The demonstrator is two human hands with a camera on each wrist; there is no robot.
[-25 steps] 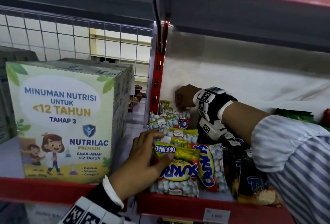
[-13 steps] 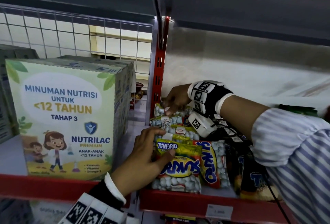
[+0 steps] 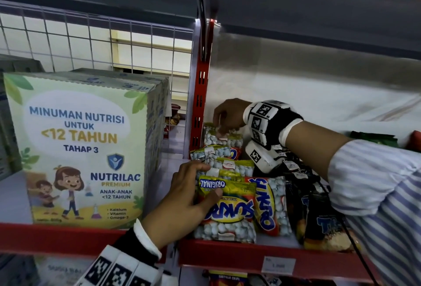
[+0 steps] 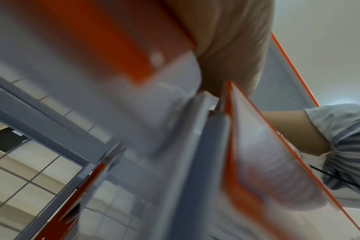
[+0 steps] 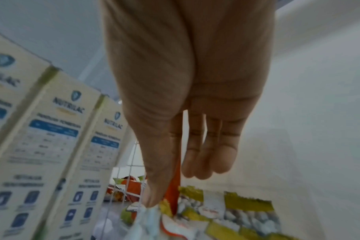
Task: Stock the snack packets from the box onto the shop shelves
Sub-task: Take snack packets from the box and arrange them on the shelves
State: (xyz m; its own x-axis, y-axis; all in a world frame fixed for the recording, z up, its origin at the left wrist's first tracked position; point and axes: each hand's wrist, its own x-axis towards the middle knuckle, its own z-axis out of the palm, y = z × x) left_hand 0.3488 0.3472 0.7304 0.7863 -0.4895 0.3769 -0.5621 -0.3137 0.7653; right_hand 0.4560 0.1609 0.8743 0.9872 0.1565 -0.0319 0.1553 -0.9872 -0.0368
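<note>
Left hand grips the front snack packet at the shelf front lip. Right hand pinches the rear packet top, beside the red upright. Carton stands left of it; shelf open behind.

Price tag text too blurred; left-wrist view mostly smeared.

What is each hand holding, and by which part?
Left hand grips the front packet by its top; right hand pinches the rear packet's top edge.
</note>
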